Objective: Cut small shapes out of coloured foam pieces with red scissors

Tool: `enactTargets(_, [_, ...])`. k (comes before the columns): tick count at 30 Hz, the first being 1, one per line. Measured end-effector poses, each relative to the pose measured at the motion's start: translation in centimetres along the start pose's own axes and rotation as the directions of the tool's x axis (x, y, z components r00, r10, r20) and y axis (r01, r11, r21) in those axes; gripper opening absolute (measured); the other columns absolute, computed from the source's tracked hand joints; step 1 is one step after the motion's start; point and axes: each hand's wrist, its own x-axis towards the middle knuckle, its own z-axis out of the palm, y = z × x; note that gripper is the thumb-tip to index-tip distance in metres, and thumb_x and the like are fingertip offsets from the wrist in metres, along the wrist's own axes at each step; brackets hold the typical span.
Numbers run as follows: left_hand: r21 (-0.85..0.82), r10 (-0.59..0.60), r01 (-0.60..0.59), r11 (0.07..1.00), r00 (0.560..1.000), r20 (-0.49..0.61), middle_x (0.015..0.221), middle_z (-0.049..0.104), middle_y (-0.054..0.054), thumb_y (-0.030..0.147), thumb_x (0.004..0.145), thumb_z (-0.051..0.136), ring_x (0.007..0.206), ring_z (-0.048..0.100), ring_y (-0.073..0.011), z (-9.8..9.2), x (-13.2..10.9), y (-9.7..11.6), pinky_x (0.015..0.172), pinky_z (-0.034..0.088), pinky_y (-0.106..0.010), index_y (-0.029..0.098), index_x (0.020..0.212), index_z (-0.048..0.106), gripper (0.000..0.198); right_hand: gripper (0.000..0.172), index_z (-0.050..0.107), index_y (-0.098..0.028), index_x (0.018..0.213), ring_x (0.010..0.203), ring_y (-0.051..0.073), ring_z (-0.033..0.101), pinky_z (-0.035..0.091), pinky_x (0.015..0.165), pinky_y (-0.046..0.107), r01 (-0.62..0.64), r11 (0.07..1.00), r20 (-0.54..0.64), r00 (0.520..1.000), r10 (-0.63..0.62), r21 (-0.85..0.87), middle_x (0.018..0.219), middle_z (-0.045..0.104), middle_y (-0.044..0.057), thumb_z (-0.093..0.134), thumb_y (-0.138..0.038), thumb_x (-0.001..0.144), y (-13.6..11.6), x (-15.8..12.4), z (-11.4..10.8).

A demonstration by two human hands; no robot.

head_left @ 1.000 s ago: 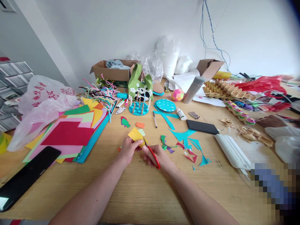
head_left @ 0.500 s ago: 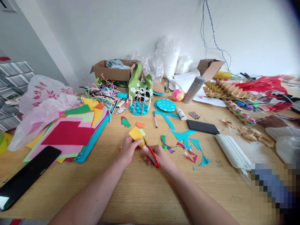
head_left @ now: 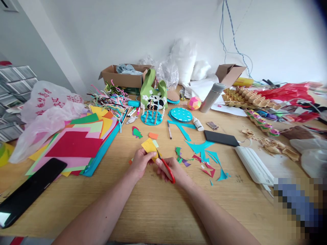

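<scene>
My left hand (head_left: 139,164) pinches a small yellow paper piece (head_left: 149,146) just above the wooden table (head_left: 158,207). My right hand (head_left: 173,170) is wrapped round red-handled scissors (head_left: 167,168), whose blades reach into the yellow piece's right edge. Both hands sit close together near the table's middle. Scraps of teal, red and green paper (head_left: 204,156) lie to the right of my right hand. A small orange piece (head_left: 153,135) and a green-red cut shape (head_left: 136,132) lie just beyond the yellow piece.
A stack of coloured sheets (head_left: 76,144) and a black phone (head_left: 28,192) lie at the left. A black case (head_left: 221,138), white bar (head_left: 254,165), glue bottle (head_left: 197,123), teal discs (head_left: 181,114), green panda bag (head_left: 153,92) and cardboard boxes (head_left: 124,76) fill the back and right.
Almost nothing has moved. The yellow piece and both hands stay in place with only a tiny shift; the scissors remain at the paper's edge.
</scene>
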Motion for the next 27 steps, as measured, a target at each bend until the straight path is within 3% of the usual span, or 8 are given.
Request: enactTargets(27, [0.003,-0.031,0.031,1.0,0.999,-0.037,0.054,0.056,0.002,0.028,0.058,0.075,0.049,0.044,-0.0084,0.14,-0.17,0.29,0.046,0.031,-0.022,0.016,0.059,0.061,0.018,0.072,0.056,-0.016,0.059,0.034,0.006,0.042,0.03,0.034,0.019,0.008,0.999,0.025,1.0,-0.009,0.037,0.043,0.049,-0.002,0.051,-0.087,0.07,0.23,0.05,-0.08])
